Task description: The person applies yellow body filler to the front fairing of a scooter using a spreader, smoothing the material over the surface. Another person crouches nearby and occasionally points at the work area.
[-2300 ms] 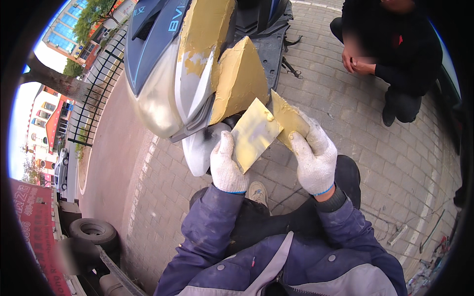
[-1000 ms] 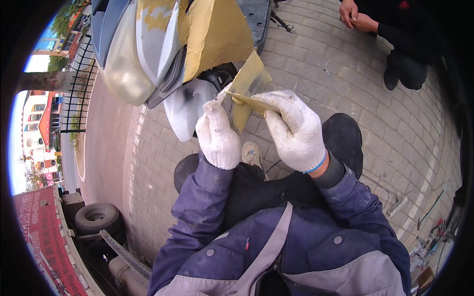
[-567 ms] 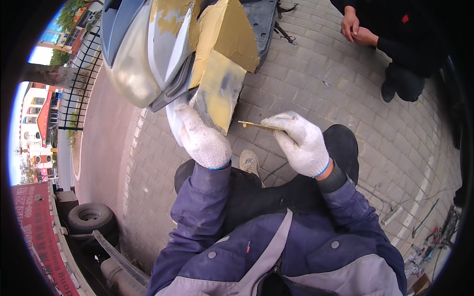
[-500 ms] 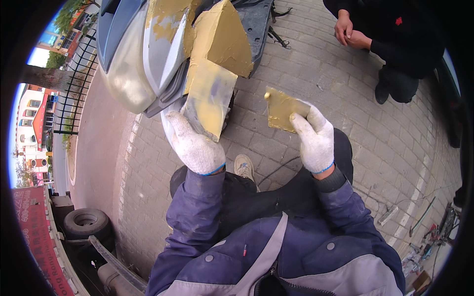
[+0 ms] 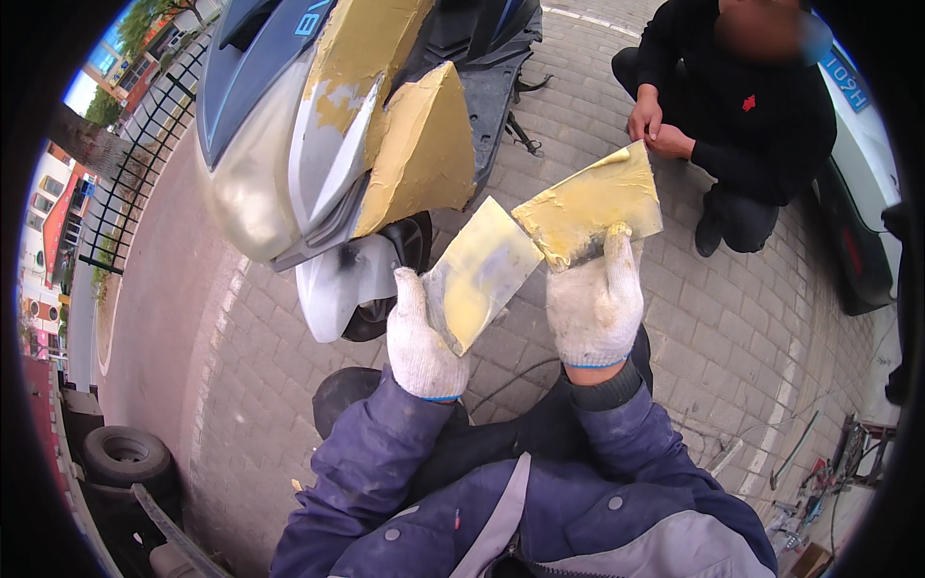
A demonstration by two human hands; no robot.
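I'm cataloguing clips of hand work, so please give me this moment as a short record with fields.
Left hand: white-gloved, holding a pale plate smeared with yellow
Right hand: white-gloved, holding a yellow-coated plate
Plates: corners close together; contact unclear
Ahead: scooter, with a mustard-coloured coating on its angular panel
Other person: crouching at right in dark clothes, hands together
Ground: grey paving
Lower left: black tyre

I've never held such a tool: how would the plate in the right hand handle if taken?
The plate looks thin, so it is probably light. It juts from the right hand with little bend, suggesting some stiffness. Where yellow paste coats it, it may be slippery.
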